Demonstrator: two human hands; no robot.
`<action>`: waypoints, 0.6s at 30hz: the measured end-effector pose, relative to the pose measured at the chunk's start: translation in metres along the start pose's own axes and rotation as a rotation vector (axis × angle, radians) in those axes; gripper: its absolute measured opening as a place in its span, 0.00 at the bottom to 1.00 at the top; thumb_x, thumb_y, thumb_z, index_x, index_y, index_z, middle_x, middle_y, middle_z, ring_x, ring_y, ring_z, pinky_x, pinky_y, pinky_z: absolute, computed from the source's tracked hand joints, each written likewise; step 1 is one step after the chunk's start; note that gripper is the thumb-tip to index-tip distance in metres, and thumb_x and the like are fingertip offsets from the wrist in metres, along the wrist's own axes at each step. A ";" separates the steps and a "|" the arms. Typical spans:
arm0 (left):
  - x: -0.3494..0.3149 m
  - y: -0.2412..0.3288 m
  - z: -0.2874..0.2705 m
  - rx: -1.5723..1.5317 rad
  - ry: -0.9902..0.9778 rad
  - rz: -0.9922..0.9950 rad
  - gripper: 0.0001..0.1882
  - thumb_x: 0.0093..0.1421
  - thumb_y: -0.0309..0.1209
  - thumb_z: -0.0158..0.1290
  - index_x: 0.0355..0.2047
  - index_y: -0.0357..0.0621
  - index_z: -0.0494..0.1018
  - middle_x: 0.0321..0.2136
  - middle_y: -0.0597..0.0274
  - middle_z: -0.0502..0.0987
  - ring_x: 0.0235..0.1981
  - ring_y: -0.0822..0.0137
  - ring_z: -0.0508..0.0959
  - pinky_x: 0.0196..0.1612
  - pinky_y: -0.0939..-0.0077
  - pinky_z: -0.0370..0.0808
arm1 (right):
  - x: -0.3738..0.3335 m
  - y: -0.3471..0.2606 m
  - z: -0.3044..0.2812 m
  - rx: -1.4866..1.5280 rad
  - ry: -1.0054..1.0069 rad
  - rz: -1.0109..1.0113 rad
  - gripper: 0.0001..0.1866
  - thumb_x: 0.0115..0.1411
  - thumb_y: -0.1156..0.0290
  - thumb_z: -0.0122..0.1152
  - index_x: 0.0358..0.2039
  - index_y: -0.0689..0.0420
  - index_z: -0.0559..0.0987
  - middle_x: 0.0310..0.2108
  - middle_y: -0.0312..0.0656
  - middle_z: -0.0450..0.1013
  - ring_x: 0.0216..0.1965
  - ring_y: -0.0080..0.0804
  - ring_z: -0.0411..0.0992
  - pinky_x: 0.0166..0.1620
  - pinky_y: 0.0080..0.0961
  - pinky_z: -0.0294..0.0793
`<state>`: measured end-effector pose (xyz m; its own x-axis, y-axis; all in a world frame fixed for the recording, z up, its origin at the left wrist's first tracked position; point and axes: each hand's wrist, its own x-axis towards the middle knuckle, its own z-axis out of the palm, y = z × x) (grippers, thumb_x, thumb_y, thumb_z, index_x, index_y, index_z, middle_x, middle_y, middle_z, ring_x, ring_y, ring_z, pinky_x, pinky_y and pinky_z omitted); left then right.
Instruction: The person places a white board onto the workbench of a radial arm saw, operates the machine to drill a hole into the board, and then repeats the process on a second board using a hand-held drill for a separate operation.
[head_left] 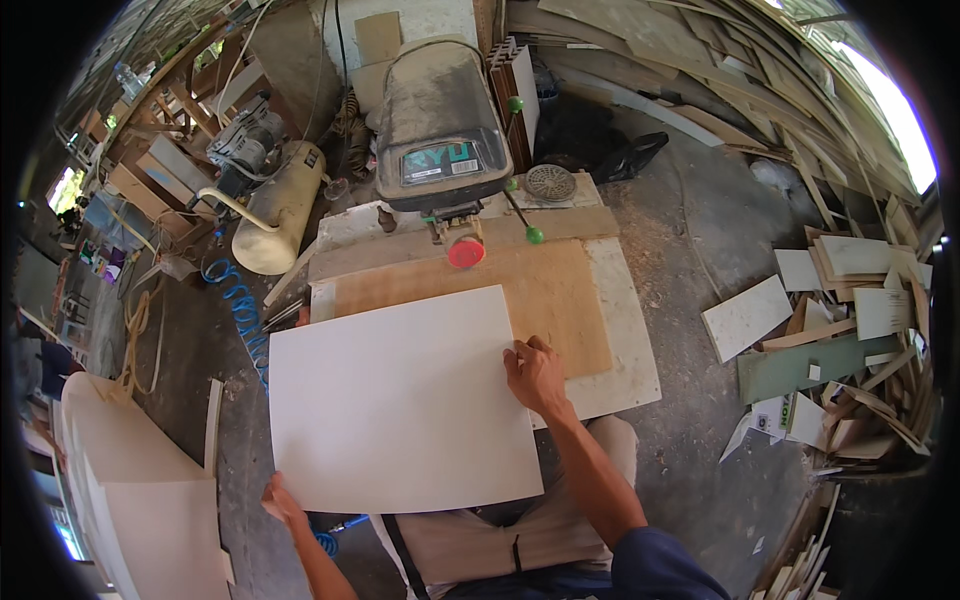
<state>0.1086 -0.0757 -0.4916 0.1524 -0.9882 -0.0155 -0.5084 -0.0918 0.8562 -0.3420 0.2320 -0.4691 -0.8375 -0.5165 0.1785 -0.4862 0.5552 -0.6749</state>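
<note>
A large white rectangular panel point(400, 400) lies tilted over the near part of the drill press's wooden work board point(560, 310), its near edge above my lap. My left hand point(285, 500) grips the panel's near left corner, with part of the fingers hidden behind it. On the right edge, my right hand point(537, 375) is closed, fingers curled over the rim. Beyond the panel stands the dusty drill press point(445, 120), with green-knobbed feed handles point(522, 215). A round red piece point(466, 252) sits under its head, just past the panel's far edge.
Left of the machine is a beige air compressor point(280, 210) with a coiled blue hose point(238, 305). Large pale boards point(150, 500) stand at near left. Offcuts point(850, 300) pile up on the right, and long planks point(680, 60) lean at the back. A round metal grate point(550, 183) lies beside the press.
</note>
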 end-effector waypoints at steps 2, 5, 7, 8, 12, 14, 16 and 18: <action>-0.005 0.004 0.011 -0.130 0.011 -0.046 0.19 0.56 0.37 0.57 0.29 0.25 0.79 0.27 0.52 0.80 0.28 0.57 0.79 0.33 0.62 0.75 | 0.011 0.013 -0.008 0.090 -0.055 -0.006 0.12 0.61 0.67 0.61 0.34 0.65 0.82 0.30 0.53 0.77 0.30 0.50 0.77 0.35 0.42 0.75; 0.005 -0.009 0.005 -0.314 0.078 -0.076 0.19 0.57 0.37 0.58 0.35 0.27 0.79 0.32 0.53 0.80 0.32 0.58 0.79 0.34 0.63 0.76 | 0.036 0.029 -0.017 0.315 -0.041 0.055 0.11 0.61 0.70 0.60 0.35 0.66 0.83 0.30 0.52 0.79 0.28 0.43 0.77 0.34 0.35 0.76; 0.004 -0.022 0.005 -0.512 0.123 -0.185 0.19 0.58 0.37 0.58 0.39 0.29 0.78 0.35 0.53 0.80 0.34 0.58 0.80 0.37 0.63 0.78 | 0.061 0.023 -0.033 0.521 0.033 0.164 0.10 0.64 0.72 0.58 0.40 0.65 0.82 0.30 0.46 0.79 0.27 0.33 0.76 0.33 0.28 0.76; -0.012 -0.014 0.016 -0.655 0.132 -0.289 0.18 0.58 0.36 0.58 0.40 0.30 0.78 0.37 0.52 0.80 0.35 0.57 0.80 0.38 0.63 0.78 | 0.073 0.020 -0.047 0.670 0.088 0.203 0.11 0.66 0.72 0.56 0.44 0.64 0.81 0.30 0.42 0.79 0.27 0.27 0.75 0.33 0.25 0.76; -0.008 -0.091 -0.018 -0.788 0.102 -0.107 0.22 0.64 0.39 0.55 0.51 0.32 0.73 0.47 0.50 0.78 0.45 0.54 0.79 0.46 0.62 0.79 | 0.121 -0.020 -0.060 0.929 0.232 -0.136 0.17 0.67 0.76 0.58 0.56 0.63 0.75 0.42 0.40 0.77 0.38 0.22 0.75 0.41 0.22 0.77; -0.049 -0.067 0.020 -1.059 -0.062 -0.335 0.24 0.67 0.40 0.52 0.55 0.33 0.70 0.52 0.50 0.76 0.50 0.53 0.78 0.51 0.60 0.77 | 0.129 -0.016 -0.081 0.841 0.265 -0.170 0.20 0.66 0.76 0.61 0.58 0.63 0.74 0.41 0.40 0.78 0.40 0.23 0.76 0.45 0.23 0.78; -0.079 -0.037 0.021 -1.218 -0.267 -0.430 0.26 0.69 0.41 0.49 0.59 0.33 0.66 0.55 0.51 0.74 0.55 0.53 0.75 0.58 0.60 0.72 | 0.135 -0.015 -0.083 0.709 0.233 -0.192 0.20 0.65 0.77 0.62 0.57 0.64 0.74 0.41 0.40 0.78 0.40 0.23 0.77 0.45 0.23 0.78; -0.109 -0.044 0.010 -0.847 -0.324 -0.231 0.27 0.68 0.41 0.50 0.61 0.35 0.64 0.56 0.51 0.73 0.55 0.53 0.74 0.57 0.58 0.72 | 0.137 -0.024 -0.076 0.693 0.194 -0.184 0.17 0.63 0.82 0.61 0.54 0.65 0.77 0.40 0.40 0.78 0.36 0.22 0.76 0.41 0.21 0.78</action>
<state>0.1054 0.0343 -0.5328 -0.1354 -0.9543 -0.2665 0.3114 -0.2963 0.9029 -0.4644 0.1977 -0.3741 -0.8179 -0.4011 0.4125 -0.4080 -0.1010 -0.9074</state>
